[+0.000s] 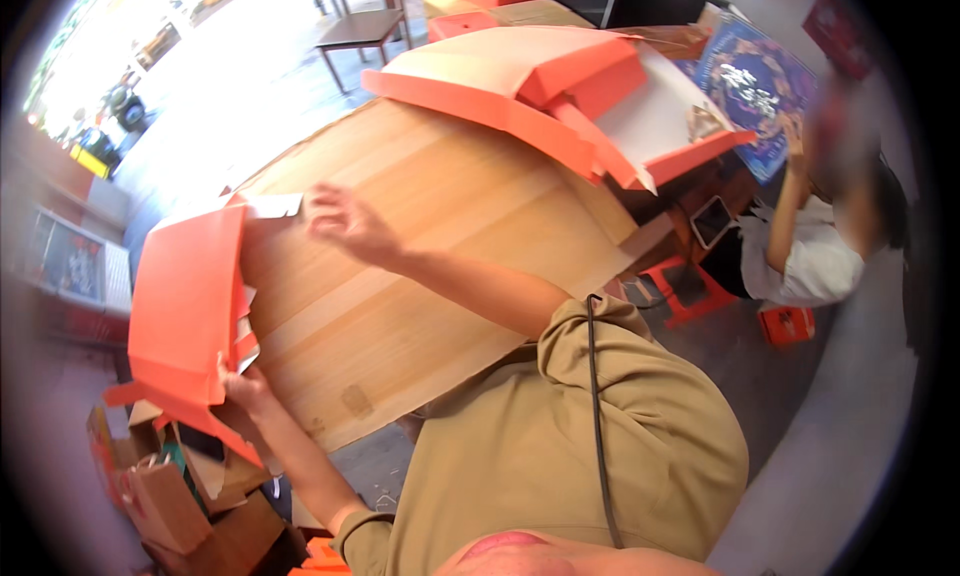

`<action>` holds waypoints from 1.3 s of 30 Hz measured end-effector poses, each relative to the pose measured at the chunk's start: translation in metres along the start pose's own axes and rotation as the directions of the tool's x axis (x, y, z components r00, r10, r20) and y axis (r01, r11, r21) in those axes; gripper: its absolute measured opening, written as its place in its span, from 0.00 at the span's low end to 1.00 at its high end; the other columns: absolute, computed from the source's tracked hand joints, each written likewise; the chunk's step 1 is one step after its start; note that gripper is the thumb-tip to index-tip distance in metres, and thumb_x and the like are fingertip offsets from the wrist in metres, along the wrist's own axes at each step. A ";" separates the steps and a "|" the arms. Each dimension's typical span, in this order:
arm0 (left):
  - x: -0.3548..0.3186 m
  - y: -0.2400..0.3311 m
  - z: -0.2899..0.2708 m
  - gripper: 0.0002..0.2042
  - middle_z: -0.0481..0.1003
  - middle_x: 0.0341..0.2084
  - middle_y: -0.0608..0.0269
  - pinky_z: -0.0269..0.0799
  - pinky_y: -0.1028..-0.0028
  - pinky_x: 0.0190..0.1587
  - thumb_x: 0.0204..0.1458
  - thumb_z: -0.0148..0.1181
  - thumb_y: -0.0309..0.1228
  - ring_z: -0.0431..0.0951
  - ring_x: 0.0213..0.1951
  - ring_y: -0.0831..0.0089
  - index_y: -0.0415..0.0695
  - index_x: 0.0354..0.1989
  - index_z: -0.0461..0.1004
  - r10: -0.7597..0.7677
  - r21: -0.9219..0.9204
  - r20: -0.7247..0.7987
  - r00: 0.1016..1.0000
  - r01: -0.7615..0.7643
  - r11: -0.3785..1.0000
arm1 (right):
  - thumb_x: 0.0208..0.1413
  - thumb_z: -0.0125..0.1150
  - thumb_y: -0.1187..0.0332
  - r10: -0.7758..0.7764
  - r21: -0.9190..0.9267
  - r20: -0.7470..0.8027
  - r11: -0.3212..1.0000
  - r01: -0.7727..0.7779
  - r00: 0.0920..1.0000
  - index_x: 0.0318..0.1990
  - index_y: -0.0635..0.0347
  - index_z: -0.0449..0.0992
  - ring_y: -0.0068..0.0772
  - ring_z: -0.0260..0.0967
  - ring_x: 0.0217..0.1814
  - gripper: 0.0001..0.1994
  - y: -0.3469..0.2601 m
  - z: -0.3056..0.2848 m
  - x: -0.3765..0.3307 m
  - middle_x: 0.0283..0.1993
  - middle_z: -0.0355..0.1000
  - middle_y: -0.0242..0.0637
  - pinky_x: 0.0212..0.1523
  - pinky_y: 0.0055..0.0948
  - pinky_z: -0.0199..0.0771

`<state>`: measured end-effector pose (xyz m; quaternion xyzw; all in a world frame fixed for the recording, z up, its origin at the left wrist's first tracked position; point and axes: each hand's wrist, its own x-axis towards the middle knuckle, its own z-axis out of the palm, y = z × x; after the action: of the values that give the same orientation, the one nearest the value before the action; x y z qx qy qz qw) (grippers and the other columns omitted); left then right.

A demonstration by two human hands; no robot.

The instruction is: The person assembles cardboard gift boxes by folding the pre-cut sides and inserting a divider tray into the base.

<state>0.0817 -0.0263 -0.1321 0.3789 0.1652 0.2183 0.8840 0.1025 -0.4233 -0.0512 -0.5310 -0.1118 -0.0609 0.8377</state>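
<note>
At the table's left end, an orange unfolded cardboard box [185, 296] is tilted up over the edge, its flaps sticking out. My left hand [243, 386] grips its near lower edge, fingertips partly hidden by the card. Above the table, my right hand [350, 224] is raised and slightly blurred, its fingers apart and loosely bent with nothing in them. Close to those fingers, a white flap [275, 206] juts from the box's far corner. Farther off, more orange cardboard [480, 66] lies partly folded across the table's far right, its white inside showing.
Beneath is a wooden table [430, 206]. Brown cartons [165, 496] crowd the floor at lower left. At the right sits another person [820, 246] with a raised hand, near a blue printed sheet [755, 91] and a tablet [711, 222]. A chair [360, 31] stands beyond the table.
</note>
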 end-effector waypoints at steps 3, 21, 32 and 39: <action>0.002 -0.001 -0.003 0.18 0.78 0.57 0.52 0.79 0.61 0.62 0.67 0.55 0.30 0.81 0.57 0.60 0.33 0.61 0.72 0.071 0.033 0.090 0.993 -0.074 0.997 | 0.60 0.75 0.54 0.149 0.364 -0.452 0.931 0.029 0.879 0.82 0.52 0.39 0.30 0.74 0.57 0.53 -0.059 -0.083 -0.034 0.70 0.66 0.35 0.57 0.41 0.73; -0.020 0.012 0.040 0.19 0.77 0.58 0.53 0.79 0.64 0.62 0.67 0.51 0.32 0.80 0.57 0.60 0.34 0.63 0.71 0.130 0.085 0.245 0.961 -0.155 0.984 | 0.57 0.79 0.56 -0.117 0.029 -0.983 0.653 0.756 0.139 0.74 0.66 0.60 0.35 0.63 0.75 0.44 -0.144 -0.130 0.079 0.76 0.63 0.41 0.75 0.37 0.65; -0.015 0.014 0.023 0.21 0.76 0.59 0.53 0.80 0.64 0.60 0.67 0.50 0.34 0.79 0.59 0.61 0.32 0.61 0.72 0.065 0.167 0.215 0.974 -0.102 0.981 | 0.61 0.75 0.53 0.183 0.193 -0.980 0.817 0.544 0.074 0.65 0.75 0.73 0.38 0.71 0.69 0.35 -0.117 -0.185 0.039 0.69 0.72 0.48 0.68 0.35 0.73; -0.017 0.017 0.024 0.22 0.75 0.60 0.53 0.78 0.65 0.62 0.67 0.51 0.35 0.78 0.59 0.61 0.31 0.61 0.72 0.085 0.185 0.282 0.956 -0.141 0.973 | 0.58 0.77 0.58 0.158 0.155 -0.987 0.835 0.528 0.039 0.61 0.79 0.75 0.39 0.75 0.64 0.33 -0.109 -0.187 0.035 0.64 0.76 0.51 0.63 0.37 0.77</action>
<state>0.0734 -0.0385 -0.1012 0.5024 0.0415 0.1968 0.8409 0.1356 -0.6385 -0.0234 -0.0905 0.4056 -0.4884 0.7673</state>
